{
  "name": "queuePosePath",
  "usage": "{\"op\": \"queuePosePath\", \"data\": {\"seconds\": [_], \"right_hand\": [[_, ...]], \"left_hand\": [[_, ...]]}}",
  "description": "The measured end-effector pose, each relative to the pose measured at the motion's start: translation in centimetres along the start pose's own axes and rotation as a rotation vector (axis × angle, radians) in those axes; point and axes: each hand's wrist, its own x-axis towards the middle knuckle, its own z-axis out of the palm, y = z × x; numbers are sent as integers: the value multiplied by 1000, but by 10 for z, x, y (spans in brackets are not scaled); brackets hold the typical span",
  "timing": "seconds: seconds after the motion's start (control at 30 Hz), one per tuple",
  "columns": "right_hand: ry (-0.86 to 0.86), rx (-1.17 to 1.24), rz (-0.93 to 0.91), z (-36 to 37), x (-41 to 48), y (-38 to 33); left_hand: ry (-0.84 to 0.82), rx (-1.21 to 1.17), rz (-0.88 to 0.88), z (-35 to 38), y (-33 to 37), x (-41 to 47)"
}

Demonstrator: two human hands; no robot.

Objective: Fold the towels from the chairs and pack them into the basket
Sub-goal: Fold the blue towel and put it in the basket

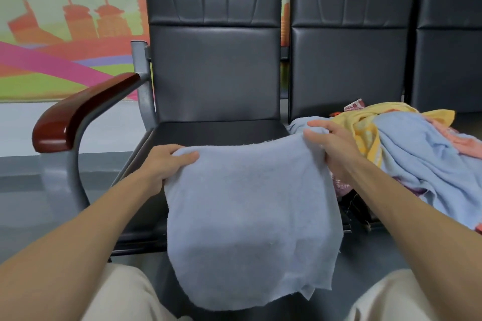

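We grip the light blue towel [250,216] by its top corners, left hand [167,164] on one, right hand [332,147] on the other. It hangs unfolded before the chair seat [221,131]. Towel pile [412,143] heaped on the next chair. Basket not visible. Looks early.

Waiting area of a public building is indicated. A row of linked black padded seats [216,65] is set against the wall, joined on a grey metal frame [142,81], with a glossy wooden armrest [78,114] at the end. The wall is covered by a bright city-skyline mural [65,41]. A hard grey floor [26,190] is seen.
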Motion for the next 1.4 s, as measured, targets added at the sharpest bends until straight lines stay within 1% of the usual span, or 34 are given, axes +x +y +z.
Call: {"op": "queuePosePath", "data": {"seconds": [0.03,0.07,0.13,0.2,0.27,0.3,0.37,0.43,0.47,0.53,0.6,0.67,0.73,0.77,0.8,0.83,0.87,0.9,0.93,1.0,1.03,1.07,1.1,1.17,1.23,1.27,1.33,1.4], "right_hand": [[-38,-59,-32,-2,-1,0],[-33,-147,-72,-5,0,3],[45,-389,-182,-10,1,8],[81,-642,-279,-17,5,15],[73,-764,-303,-24,6,22],[64,-782,-306,-26,6,23],[49,-800,-291,-26,1,23],[71,-719,-229,-22,-5,19],[102,-616,-175,-20,-7,15],[127,-356,-77,-17,-12,4],[104,-118,-8,-17,-18,-7],[46,24,37,-20,-28,-17],[-18,108,59,-25,-39,-27],[-41,153,58,-29,-44,-33],[-65,194,50,-33,-49,-39],[-93,222,42,-37,-55,-48],[-124,207,29,-41,-62,-55],[-144,113,-4,-45,-67,-62],[-150,-46,-57,-49,-72,-67],[-136,-402,-170,-54,-81,-78],[-131,-539,-214,-56,-85,-82],[-118,-638,-246,-58,-87,-85],[-93,-703,-267,-60,-89,-88],[0,-842,-308,-65,-88,-93],[100,-986,-374,-68,-86,-99],[122,-1000,-397,-70,-86,-103],[98,-922,-431,-70,-93,-112],[83,-777,-413,-68,-102,-124]], "left_hand": [[6,-108,-19,-4,2,-1],[1,-220,-43,-10,3,0],[-51,-426,-66,-25,3,3],[-144,-518,-44,-39,4,2],[-209,-475,-7,-45,5,-1],[-197,-399,13,-45,5,-3],[-76,-135,85,-44,2,-7],[84,145,196,-43,0,-12],[145,214,247,-43,-1,-14],[228,191,306,-43,-1,-21],[297,77,303,-44,1,-26],[344,-159,197,-44,7,-33],[282,-437,10,-45,22,-46],[219,-525,-58,-47,29,-51],[143,-554,-83,-50,37,-58],[63,-518,-61,-53,44,-65],[-21,-433,-2,-56,51,-74],[-89,-287,74,-59,57,-83],[-126,-90,157,-61,62,-91],[-64,378,305,-64,70,-103],[-14,562,359,-64,72,-107],[29,680,401,-65,75,-111],[60,742,427,-66,77,-113],[113,794,501,-69,80,-119],[176,805,596,-75,85,-124],[212,803,633,-79,89,-127],[262,759,672,-83,97,-136],[257,677,627,-85,105,-147]]}}
